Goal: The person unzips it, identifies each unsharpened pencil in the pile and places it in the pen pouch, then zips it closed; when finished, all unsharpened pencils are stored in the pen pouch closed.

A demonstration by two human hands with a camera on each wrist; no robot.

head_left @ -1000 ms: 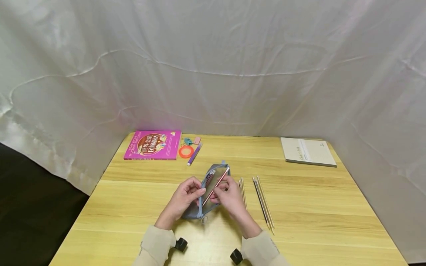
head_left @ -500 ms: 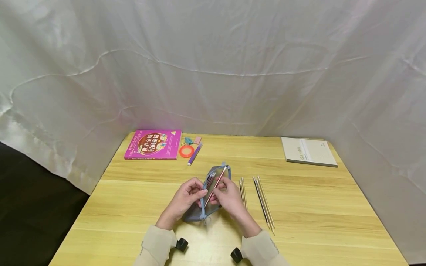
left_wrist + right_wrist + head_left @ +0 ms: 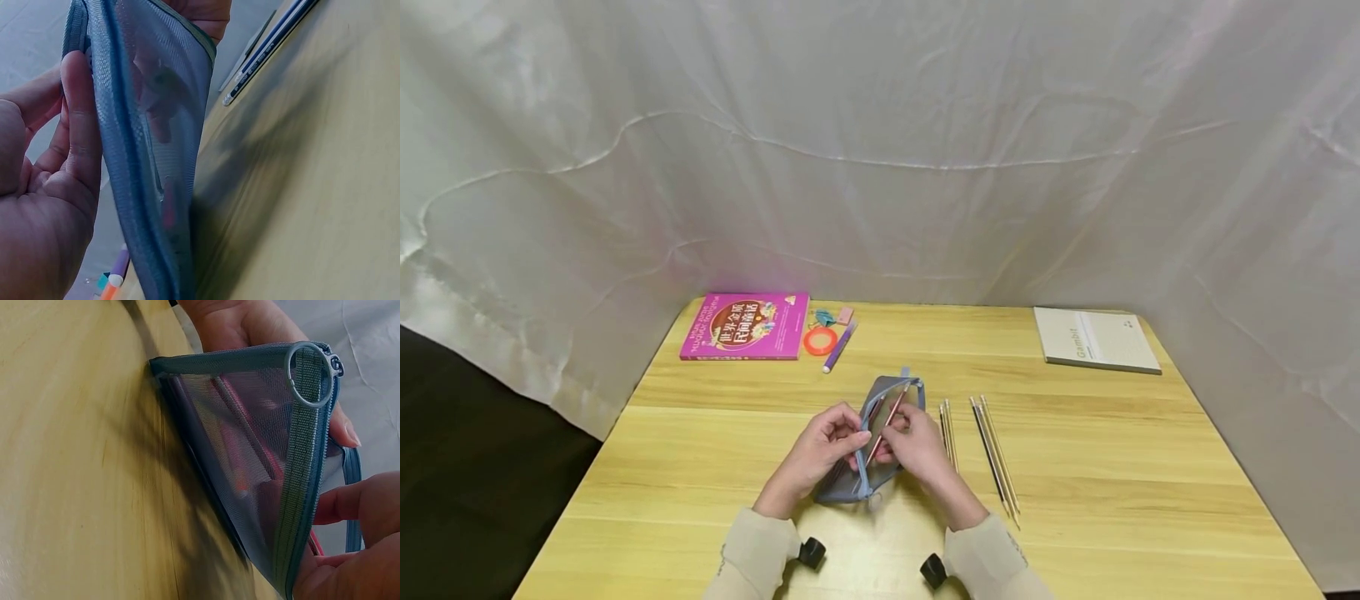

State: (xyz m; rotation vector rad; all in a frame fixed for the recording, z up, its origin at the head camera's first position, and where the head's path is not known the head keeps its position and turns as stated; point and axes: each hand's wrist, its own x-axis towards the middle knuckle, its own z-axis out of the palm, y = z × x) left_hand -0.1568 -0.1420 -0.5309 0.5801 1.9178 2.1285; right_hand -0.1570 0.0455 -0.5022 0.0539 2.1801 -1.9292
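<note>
A blue-grey mesh pencil pouch with a zipper stands with its mouth open between the two hands. The left hand pinches the zipper edge on the pouch's left side between thumb and fingers. At the opening, the right hand holds a red pencil, which slants down into the pouch. Other reddish pencils show through the mesh in the right wrist view. A round ring hangs from the zipper end. The right hand's fingertips are partly hidden behind the pouch edge.
Right of the pouch lie two groups of black and gold pencils. Farther back are a pink book, orange tape, a purple marker, a teal clip, a pink eraser and a pale notebook.
The red pencil has sunk a little deeper into the pouch with the right hand on it. The pouch and the left hand have shifted slightly right.
</note>
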